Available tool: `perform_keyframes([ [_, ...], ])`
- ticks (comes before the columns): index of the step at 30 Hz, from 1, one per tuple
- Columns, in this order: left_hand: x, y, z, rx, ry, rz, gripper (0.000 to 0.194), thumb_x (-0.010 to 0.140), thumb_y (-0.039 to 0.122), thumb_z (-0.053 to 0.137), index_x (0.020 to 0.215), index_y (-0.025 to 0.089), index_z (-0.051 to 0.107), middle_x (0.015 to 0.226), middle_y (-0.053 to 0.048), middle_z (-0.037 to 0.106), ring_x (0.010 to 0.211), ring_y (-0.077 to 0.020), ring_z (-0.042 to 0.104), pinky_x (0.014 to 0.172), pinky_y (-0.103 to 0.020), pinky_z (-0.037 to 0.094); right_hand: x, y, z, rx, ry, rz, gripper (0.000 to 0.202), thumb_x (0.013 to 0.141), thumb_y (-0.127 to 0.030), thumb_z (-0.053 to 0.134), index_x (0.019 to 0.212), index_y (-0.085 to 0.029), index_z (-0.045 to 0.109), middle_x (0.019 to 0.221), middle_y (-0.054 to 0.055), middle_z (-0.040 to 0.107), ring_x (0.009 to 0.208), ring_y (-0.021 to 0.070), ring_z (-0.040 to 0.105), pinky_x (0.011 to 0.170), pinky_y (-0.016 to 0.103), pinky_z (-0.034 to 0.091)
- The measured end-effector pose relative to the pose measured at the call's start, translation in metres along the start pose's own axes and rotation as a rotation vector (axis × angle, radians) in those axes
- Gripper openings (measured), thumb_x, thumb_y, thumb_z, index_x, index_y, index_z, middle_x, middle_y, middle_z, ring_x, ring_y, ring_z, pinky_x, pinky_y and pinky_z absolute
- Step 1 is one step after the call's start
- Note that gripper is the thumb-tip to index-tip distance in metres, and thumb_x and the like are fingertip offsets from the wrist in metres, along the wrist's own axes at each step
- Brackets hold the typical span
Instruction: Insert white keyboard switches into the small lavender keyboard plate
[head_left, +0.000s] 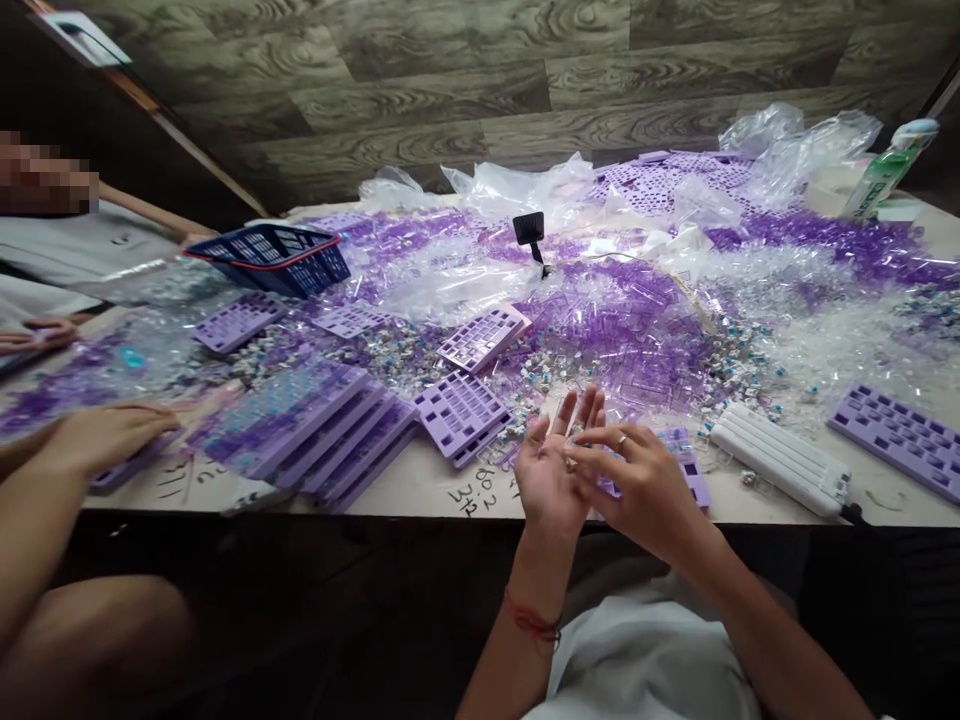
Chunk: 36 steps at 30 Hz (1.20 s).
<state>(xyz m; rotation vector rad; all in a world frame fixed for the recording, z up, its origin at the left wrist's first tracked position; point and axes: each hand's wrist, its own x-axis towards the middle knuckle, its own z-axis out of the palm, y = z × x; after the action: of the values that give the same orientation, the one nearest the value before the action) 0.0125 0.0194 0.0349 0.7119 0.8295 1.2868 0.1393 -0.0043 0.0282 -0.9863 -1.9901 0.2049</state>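
Palm up at the table's front edge, my left hand (553, 475) has its fingers apart and cups small whitish pieces too small to make out. My right hand (636, 468), with a ring on one finger, reaches over that palm, its fingertips close together at the pieces. A purple keyboard-like frame (696, 480) lies partly hidden behind my right hand. Left of my hands, two stacked purple frames (461, 415) rest on the table. Small switch-like pieces (544, 368) with white and blue parts are scattered just beyond my fingers.
A white power strip (780, 458) and a purple frame (896, 435) lie to the right. Several stacked purple frames (337, 435) sit left. Beyond are a blue basket (274, 260), clear purple pieces (622, 310), plastic bags and a green bottle (885, 175). Another person's hand (112, 435) is at far left.
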Motion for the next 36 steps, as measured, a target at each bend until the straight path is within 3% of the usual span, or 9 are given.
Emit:
perform_keyframes([
  [6,-0.007,-0.003,-0.003,0.115,-0.021,0.048,0.053,0.095,0.058,0.034,0.131,0.026,0.053,0.143,-0.013,0.059,0.130,-0.0299,0.060,0.097,-0.047,0.058,0.003,0.001,0.020,0.109,0.068,0.065,0.026,0.094,-0.020,0.069,0.117,-0.030,0.075,0.113,0.007,0.073,0.106,0.0248,0.066,0.096,0.044,0.058],
  [12,-0.002,-0.008,-0.011,-0.080,0.001,-0.013,0.039,0.095,0.046,0.039,0.121,0.024,0.057,0.140,-0.011,0.061,0.127,-0.0271,0.061,0.091,-0.041,0.059,-0.001,0.004,0.018,0.228,0.086,0.068,0.027,0.096,-0.015,0.063,0.114,-0.031,0.075,0.114,0.007,0.073,0.108,0.0228,0.066,0.095,0.041,0.058],
  [15,0.003,-0.011,-0.018,-0.120,0.056,0.008,0.026,0.091,0.037,0.047,0.106,0.022,0.061,0.121,-0.011,0.068,0.116,-0.0229,0.065,0.088,-0.036,0.058,-0.002,0.009,0.012,0.306,0.093,0.072,0.026,0.101,-0.017,0.057,0.115,-0.030,0.074,0.109,0.007,0.075,0.104,0.0205,0.069,0.092,0.037,0.059],
  [17,0.005,-0.013,-0.022,-0.168,0.121,0.072,0.014,0.089,0.032,0.052,0.089,0.020,0.060,0.097,-0.008,0.068,0.091,-0.0164,0.067,0.074,-0.029,0.056,-0.006,0.017,0.003,0.349,0.105,0.121,0.021,0.101,-0.022,0.058,0.114,-0.028,0.074,0.103,0.005,0.076,0.097,0.0197,0.072,0.088,0.034,0.059],
  [21,0.000,-0.018,-0.028,-0.195,0.237,0.314,0.045,0.095,0.033,0.049,0.056,0.021,0.030,0.055,0.003,0.034,0.050,-0.0091,0.036,0.046,-0.021,0.034,-0.022,0.037,-0.018,0.329,0.183,0.296,0.016,0.098,-0.030,0.065,0.108,-0.027,0.077,0.098,0.005,0.074,0.093,0.0203,0.071,0.082,0.032,0.060],
  [24,-0.009,-0.023,-0.031,0.087,0.257,0.444,0.056,0.099,0.037,0.044,0.051,0.021,0.022,0.049,0.005,0.021,0.048,-0.0100,0.027,0.049,-0.024,0.032,-0.038,0.047,-0.027,0.294,0.230,0.411,0.019,0.097,-0.034,0.067,0.109,-0.027,0.079,0.101,0.007,0.070,0.092,0.0205,0.070,0.076,0.031,0.061],
  [28,-0.018,-0.028,-0.033,0.775,0.099,0.378,0.044,0.096,0.038,0.054,0.056,0.020,0.047,0.051,0.005,0.037,0.050,-0.0095,0.034,0.054,-0.026,0.030,-0.052,0.046,-0.025,0.242,0.158,0.397,0.022,0.098,-0.031,0.064,0.114,-0.027,0.078,0.106,0.008,0.065,0.099,0.0211,0.068,0.085,0.034,0.062],
  [30,-0.020,-0.030,-0.032,1.030,0.027,0.357,0.037,0.092,0.037,0.059,0.061,0.020,0.049,0.054,0.005,0.041,0.051,-0.0096,0.036,0.054,-0.027,0.028,-0.055,0.044,-0.023,0.200,0.096,0.331,0.029,0.100,-0.025,0.058,0.123,-0.028,0.075,0.110,0.009,0.064,0.104,0.0215,0.067,0.090,0.036,0.061],
  [36,-0.018,-0.034,-0.032,1.175,0.010,0.414,0.042,0.093,0.035,0.057,0.060,0.021,0.035,0.053,0.007,0.034,0.050,-0.0093,0.033,0.055,-0.026,0.028,-0.051,0.037,-0.023,0.123,-0.069,0.185,0.044,0.100,-0.009,0.047,0.134,-0.030,0.066,0.107,0.009,0.068,0.095,0.0196,0.070,0.085,0.033,0.062],
])
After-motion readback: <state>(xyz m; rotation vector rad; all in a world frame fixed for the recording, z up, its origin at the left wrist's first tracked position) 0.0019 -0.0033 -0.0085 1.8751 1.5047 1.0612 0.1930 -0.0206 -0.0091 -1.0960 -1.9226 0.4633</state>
